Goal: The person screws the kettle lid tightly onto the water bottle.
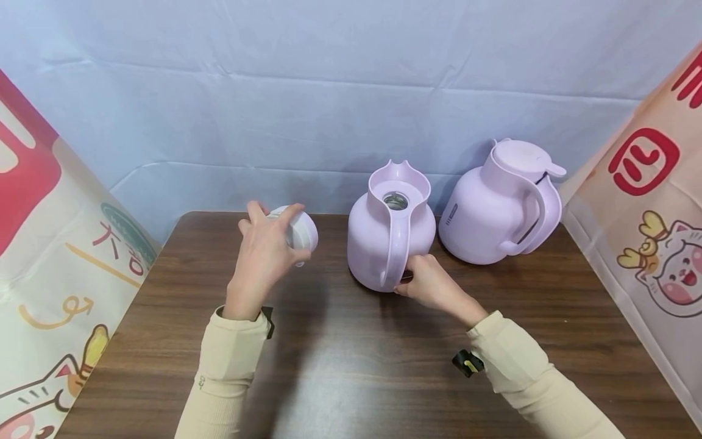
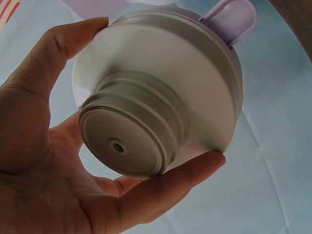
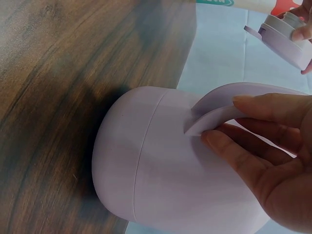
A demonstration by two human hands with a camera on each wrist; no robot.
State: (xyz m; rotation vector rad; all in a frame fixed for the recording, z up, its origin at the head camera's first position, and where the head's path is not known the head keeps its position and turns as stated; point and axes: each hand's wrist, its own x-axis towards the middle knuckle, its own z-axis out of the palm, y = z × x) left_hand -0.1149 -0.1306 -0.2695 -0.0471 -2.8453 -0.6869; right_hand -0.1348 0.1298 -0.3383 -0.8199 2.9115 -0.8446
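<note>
My left hand [image 1: 265, 248] grips a round lid [image 1: 302, 231] by its edge, over the table's back left part. In the left wrist view the lid's pale threaded plug [image 2: 129, 126] faces the camera, and a lilac tab [image 2: 231, 22] sticks out at its rim. A lilac thermos jug [image 1: 364, 244] stands upright at the back middle, its mouth uncovered and a metallic neck [image 1: 396, 200] showing inside. With thumb and fingers my right hand [image 1: 433, 281] pinches the lower part of the jug's handle [image 3: 214, 119].
To the right stands a second lilac thermos jug [image 1: 482, 213] with its lid on, handle toward the right front. A pale blue cloth [image 1: 285, 122] hangs behind the brown wooden table [image 1: 351, 366]. Printed cloths [image 1: 71, 256] flank both sides.
</note>
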